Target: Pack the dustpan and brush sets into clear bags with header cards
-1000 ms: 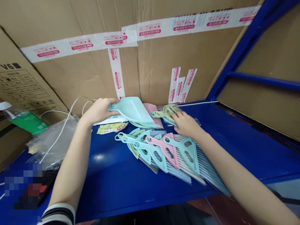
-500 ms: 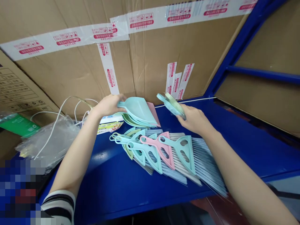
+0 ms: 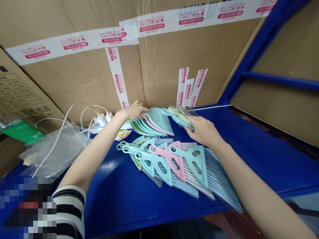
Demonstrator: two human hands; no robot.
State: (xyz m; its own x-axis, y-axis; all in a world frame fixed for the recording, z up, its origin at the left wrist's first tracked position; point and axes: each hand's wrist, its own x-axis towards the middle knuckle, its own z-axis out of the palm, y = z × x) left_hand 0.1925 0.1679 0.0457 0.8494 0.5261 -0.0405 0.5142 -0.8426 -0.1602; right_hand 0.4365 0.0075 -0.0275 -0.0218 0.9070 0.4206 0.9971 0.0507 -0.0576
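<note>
At the back, my left hand (image 3: 136,110) has its fingers closed at the handle end of a pale blue dustpan (image 3: 160,120); the handle itself is mostly hidden. This dustpan is at the right of a fanned stack of dustpans, beside a pink one (image 3: 152,125). My right hand (image 3: 203,129) grips pale green and pale blue loop-shaped pieces (image 3: 175,114), partly wrapped in clear plastic, close to the stack's right side. In front, several small hand brooms overlap in a row, among them a pink broom (image 3: 171,157) and a blue broom (image 3: 196,159), bristles pointing right.
A blue metal shelf (image 3: 119,202) carries everything, backed by a taped cardboard box (image 3: 159,66). Plugs and white cables (image 3: 101,119), a crumpled clear bag (image 3: 54,149) and a green packet (image 3: 22,131) are at left. A blue frame bar (image 3: 279,79) stands at right.
My left hand has moved right with the blue dustpan, which now sits on the right of the pink one. My right hand has lowered slightly, bringing the loop-shaped pieces nearer the stack.
</note>
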